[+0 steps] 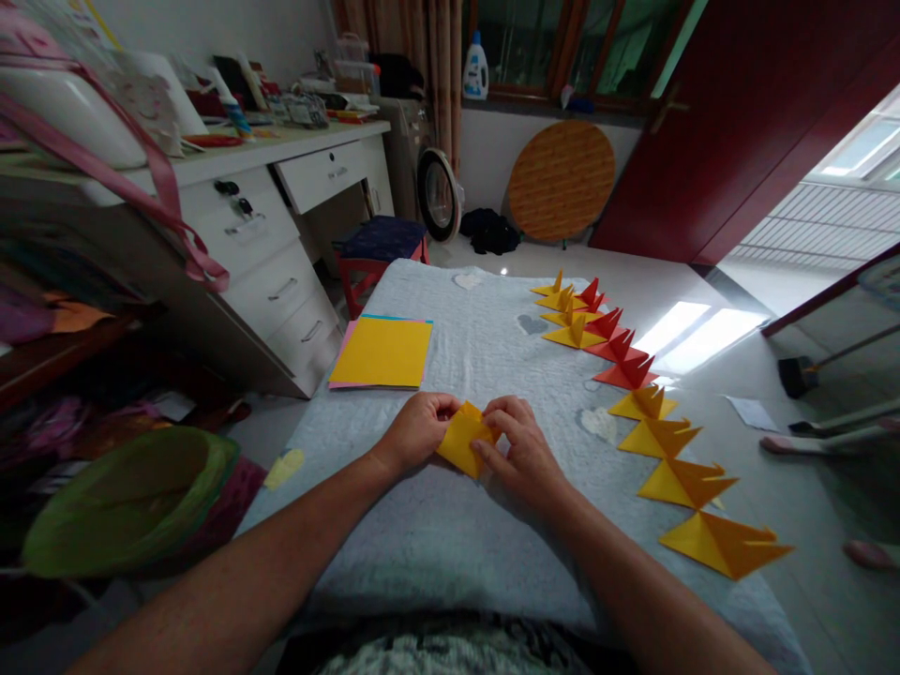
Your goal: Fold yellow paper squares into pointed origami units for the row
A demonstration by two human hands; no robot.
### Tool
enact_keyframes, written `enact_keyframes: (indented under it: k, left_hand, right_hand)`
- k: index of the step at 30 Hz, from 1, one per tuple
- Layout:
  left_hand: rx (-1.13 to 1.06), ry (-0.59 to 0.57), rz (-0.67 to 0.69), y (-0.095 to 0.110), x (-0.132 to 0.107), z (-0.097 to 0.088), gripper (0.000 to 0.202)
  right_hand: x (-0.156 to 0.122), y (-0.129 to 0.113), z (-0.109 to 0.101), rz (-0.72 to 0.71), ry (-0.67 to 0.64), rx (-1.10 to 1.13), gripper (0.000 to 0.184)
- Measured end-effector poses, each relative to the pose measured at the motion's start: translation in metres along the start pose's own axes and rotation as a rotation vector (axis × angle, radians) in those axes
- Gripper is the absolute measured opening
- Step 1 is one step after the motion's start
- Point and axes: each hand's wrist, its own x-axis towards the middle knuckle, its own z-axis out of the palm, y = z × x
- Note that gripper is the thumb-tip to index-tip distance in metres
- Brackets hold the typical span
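A small folded square of yellow origami paper (464,442) is held between my two hands just above the cloth-covered table (394,525). My left hand (420,427) pinches its left corner, thumb and fingers closed. On the other side, my right hand (517,445) grips the right edge, with the thumb lying over the front face. A stack of square paper (383,352), yellow on top with pink and blue edges showing, lies beyond my left hand. Along the table's right side run folded yellow paper pieces (657,436) and red ones (619,347), each with upright points.
At the left stand a white desk (260,272) with drawers and a green-lined bin (133,502). A blue-topped stool (380,239) touches the far left area. Behind are a washing machine with its door (440,195) open and a round wooden board (562,180).
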Motion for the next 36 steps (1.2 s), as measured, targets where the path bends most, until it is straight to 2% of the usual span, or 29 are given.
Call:
enact_keyframes:
  k: [3, 7, 10, 13, 16, 18, 21, 25, 30, 32, 36]
  left_hand:
    - [-0.053, -0.008, -0.008, -0.001, 0.001, 0.001, 0.017]
    - [-0.055, 0.104, 0.025, -0.003, 0.0, 0.001, 0.022]
    - [0.021, 0.167, 0.051, -0.003, -0.002, -0.002, 0.029]
    - [0.107, 0.165, 0.106, 0.0, -0.008, -0.004, 0.031]
    - [0.289, 0.16, 0.209, 0.005, -0.014, -0.005, 0.031]
    - [0.441, 0.146, 0.295, 0.006, -0.017, -0.006, 0.029]
    - [0.643, 0.099, 0.391, 0.005, -0.02, -0.008, 0.014]
    - [0.81, 0.037, 0.415, 0.001, -0.02, -0.009, 0.009]
    - [0.813, -0.091, 0.43, 0.002, -0.023, -0.008, 0.011]
    - [0.791, -0.136, 0.418, 0.003, -0.024, -0.009, 0.008]
    - [0.791, -0.168, 0.385, 0.002, -0.023, -0.01, 0.011]
  right_hand:
    - [0.002, 0.003, 0.002, 0.054, -0.017, -0.006, 0.007]
    - [0.004, 0.006, 0.003, 0.088, -0.028, -0.026, 0.007]
    - [0.004, 0.01, 0.005, 0.12, -0.032, -0.06, 0.008]
    - [0.003, 0.015, 0.007, 0.135, -0.035, -0.115, 0.007]
    - [0.002, 0.017, 0.008, 0.149, -0.034, -0.177, 0.008]
    - [0.002, 0.018, 0.009, 0.154, -0.03, -0.212, 0.01]
    - [0.002, 0.018, 0.01, 0.157, -0.019, -0.263, 0.011]
    - [0.001, 0.016, 0.013, 0.17, -0.003, -0.322, 0.016]
    - [0.0, 0.013, 0.012, 0.149, 0.004, -0.359, 0.01]
    - [0.0, 0.012, 0.011, 0.129, -0.05, -0.381, 0.004]
    - [0.001, 0.009, 0.007, 0.114, -0.179, -0.365, 0.011]
